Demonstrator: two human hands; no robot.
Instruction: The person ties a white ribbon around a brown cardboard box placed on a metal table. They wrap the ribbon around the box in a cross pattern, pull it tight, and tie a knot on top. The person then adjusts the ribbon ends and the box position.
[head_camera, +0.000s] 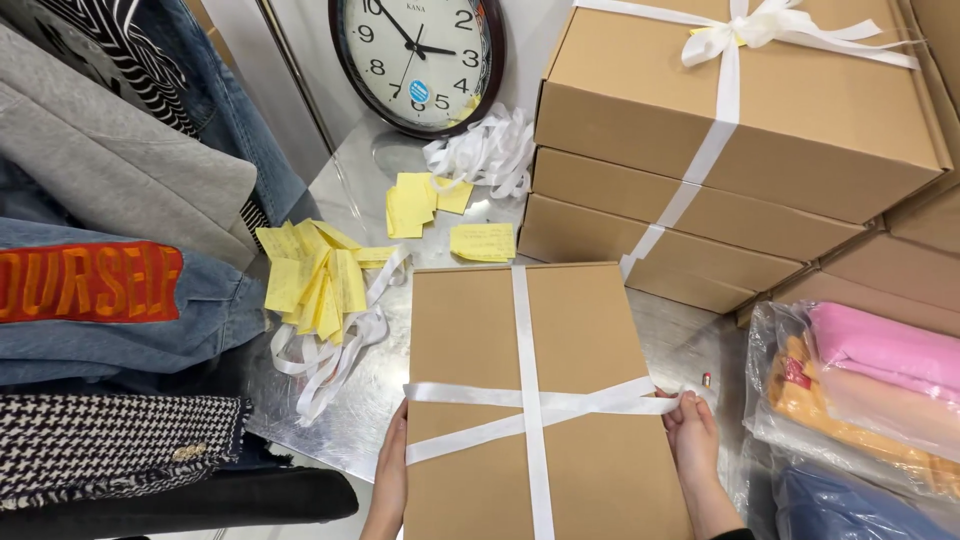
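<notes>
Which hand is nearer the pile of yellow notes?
Left. The left hand rests on the box's left edge, below the yellow notes; the right hand pinches ribbon at the far edge.

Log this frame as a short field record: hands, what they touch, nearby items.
left hand: flat against the left side of the cardboard box
right hand: pinching the white ribbon at the box's right edge
ribbon: crossed over the lid, one lengthwise band, two across
surface: shiny metal table
behind: stacked boxes, top one bow-tied
left: yellow notes, loose ribbon
far: wall clock
right: bagged folded fabrics
</notes>
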